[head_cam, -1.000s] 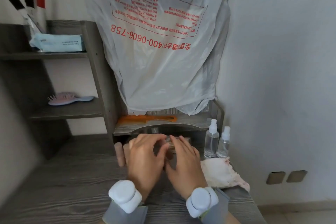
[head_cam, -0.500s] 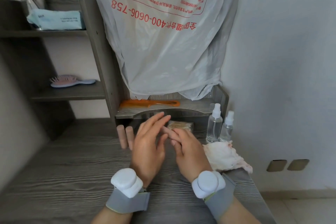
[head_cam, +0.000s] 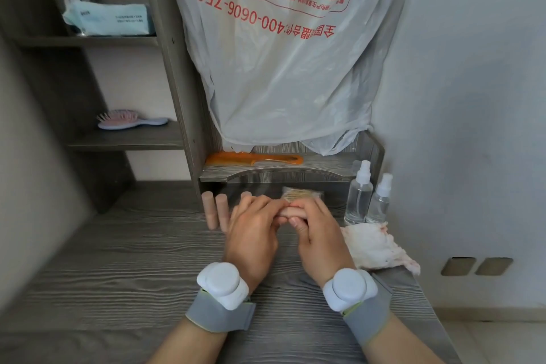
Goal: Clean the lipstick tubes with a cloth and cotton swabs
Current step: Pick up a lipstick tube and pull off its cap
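A grey wood-grain desk [head_cam: 118, 260] runs up to a low shelf unit against a pale wall, and we work near its back edge.

The fingers [head_cam: 296, 220] of both hands are curled and closed on a pale pink lipstick tube [head_cam: 291, 211], which lies crosswise between them just above the desk. The left hand [head_cam: 254, 230] takes one end and the right hand [head_cam: 319, 233] the other. We judge this to be the grip for pulling or twisting off the cap, though the fingers cover any seam, so we cannot tell whether it has parted.

Just left of the hands, two standing tubes [head_cam: 214, 211] wait upright, with the top of a third showing behind the left knuckles. Lined up there, they look like a queue, within easy reach. Behind the fingertips, under the shelf, sits the packet of cotton swabs [head_cam: 301, 194], close enough to draw from with one hand. The cloth [head_cam: 375, 245] lies crumpled just beside the right hand, stained pink in places, and two spray bottles [head_cam: 369, 198] stand behind it — cleaning supplies gathered on the right.

Farther out, an orange comb [head_cam: 254, 159] rests on the low shelf under a hanging plastic bag [head_cam: 283, 68].
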`<action>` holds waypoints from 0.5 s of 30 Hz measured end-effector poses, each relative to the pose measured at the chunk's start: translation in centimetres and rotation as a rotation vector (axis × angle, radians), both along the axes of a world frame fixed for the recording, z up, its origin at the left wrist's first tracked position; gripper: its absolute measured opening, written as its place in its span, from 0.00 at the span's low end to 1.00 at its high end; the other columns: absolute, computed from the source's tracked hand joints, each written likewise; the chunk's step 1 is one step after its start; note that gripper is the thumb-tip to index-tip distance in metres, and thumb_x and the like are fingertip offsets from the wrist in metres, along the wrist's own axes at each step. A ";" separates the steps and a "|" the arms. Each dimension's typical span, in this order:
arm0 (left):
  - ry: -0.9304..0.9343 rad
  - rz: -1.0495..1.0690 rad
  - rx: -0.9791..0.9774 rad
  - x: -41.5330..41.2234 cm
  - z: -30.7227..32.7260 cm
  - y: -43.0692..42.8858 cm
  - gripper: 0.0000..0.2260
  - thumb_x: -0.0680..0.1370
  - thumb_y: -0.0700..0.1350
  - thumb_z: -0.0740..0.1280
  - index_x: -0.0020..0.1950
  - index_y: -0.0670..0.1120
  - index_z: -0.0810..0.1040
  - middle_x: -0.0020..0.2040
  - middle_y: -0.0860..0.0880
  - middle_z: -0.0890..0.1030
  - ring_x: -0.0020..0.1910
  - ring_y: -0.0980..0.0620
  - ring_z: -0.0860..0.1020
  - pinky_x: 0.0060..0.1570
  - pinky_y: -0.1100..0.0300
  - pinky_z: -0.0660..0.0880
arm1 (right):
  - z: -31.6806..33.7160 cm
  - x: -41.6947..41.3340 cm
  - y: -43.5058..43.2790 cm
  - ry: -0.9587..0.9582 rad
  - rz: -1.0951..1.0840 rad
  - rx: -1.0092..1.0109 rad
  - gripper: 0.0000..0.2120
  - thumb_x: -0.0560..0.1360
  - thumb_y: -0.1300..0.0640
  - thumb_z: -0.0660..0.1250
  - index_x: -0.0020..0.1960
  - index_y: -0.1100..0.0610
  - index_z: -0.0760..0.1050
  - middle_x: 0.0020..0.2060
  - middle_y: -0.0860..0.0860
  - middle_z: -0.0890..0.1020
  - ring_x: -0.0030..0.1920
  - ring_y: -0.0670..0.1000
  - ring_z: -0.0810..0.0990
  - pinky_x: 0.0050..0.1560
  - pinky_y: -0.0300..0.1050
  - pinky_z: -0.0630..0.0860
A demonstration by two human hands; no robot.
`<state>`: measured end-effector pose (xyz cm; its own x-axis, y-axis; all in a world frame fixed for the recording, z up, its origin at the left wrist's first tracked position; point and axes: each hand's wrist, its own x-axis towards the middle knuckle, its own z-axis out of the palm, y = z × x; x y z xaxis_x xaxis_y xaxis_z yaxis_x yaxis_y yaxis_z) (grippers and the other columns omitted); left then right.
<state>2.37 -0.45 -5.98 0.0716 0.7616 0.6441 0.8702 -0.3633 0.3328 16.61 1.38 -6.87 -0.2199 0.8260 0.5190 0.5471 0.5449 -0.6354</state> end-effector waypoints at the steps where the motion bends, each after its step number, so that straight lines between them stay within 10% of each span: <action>1: -0.007 -0.003 -0.015 0.0 0.0 0.0 0.12 0.76 0.39 0.70 0.57 0.51 0.80 0.46 0.53 0.80 0.47 0.49 0.71 0.46 0.50 0.72 | 0.0 0.0 0.0 0.000 -0.006 0.011 0.06 0.80 0.58 0.62 0.56 0.51 0.74 0.49 0.42 0.72 0.48 0.44 0.73 0.48 0.36 0.69; 15: -0.040 -0.080 -0.086 -0.6 1.1 0.0 0.11 0.78 0.38 0.67 0.57 0.50 0.81 0.44 0.51 0.80 0.45 0.50 0.70 0.47 0.54 0.69 | -0.1 -0.1 -0.1 0.048 0.000 0.091 0.08 0.78 0.61 0.64 0.55 0.51 0.75 0.51 0.43 0.73 0.50 0.47 0.76 0.51 0.41 0.74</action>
<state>1.73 -0.43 -4.87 0.1101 0.8069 0.5804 0.8248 -0.4000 0.3996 16.50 1.32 -6.96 -0.1932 0.7751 0.6016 0.5167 0.6016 -0.6091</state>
